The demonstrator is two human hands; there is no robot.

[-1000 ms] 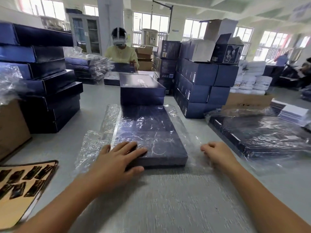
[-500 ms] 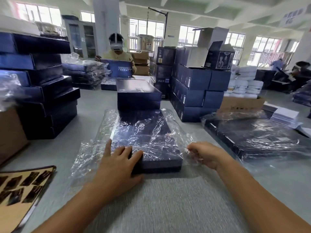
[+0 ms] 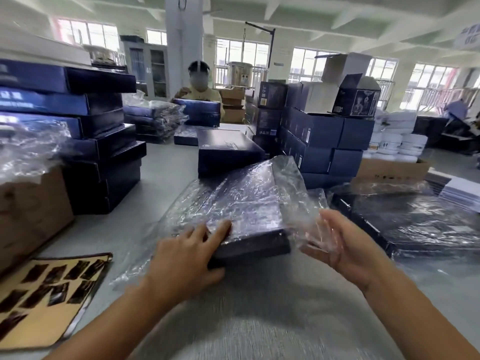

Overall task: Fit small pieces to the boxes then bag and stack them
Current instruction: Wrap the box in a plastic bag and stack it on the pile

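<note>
A flat dark blue box sits mostly inside a clear plastic bag, its far end raised and turned to the right above the grey table. My left hand grips the box's near left corner, fingers on the lid and thumb beneath. To the right of the box, my right hand is held with palm facing left and fingers spread, and the bag's loose film lies against them.
A tan sheet of small dark pieces lies at the near left. Stacked blue boxes and a cardboard carton stand left. Bagged boxes lie right. Another box and blue cartons stand behind; a person works opposite.
The box has lifted off the table and swung to the right within the bag. My right hand has let go of the bag's edge and spread its fingers; my left hand now grips the corner.
</note>
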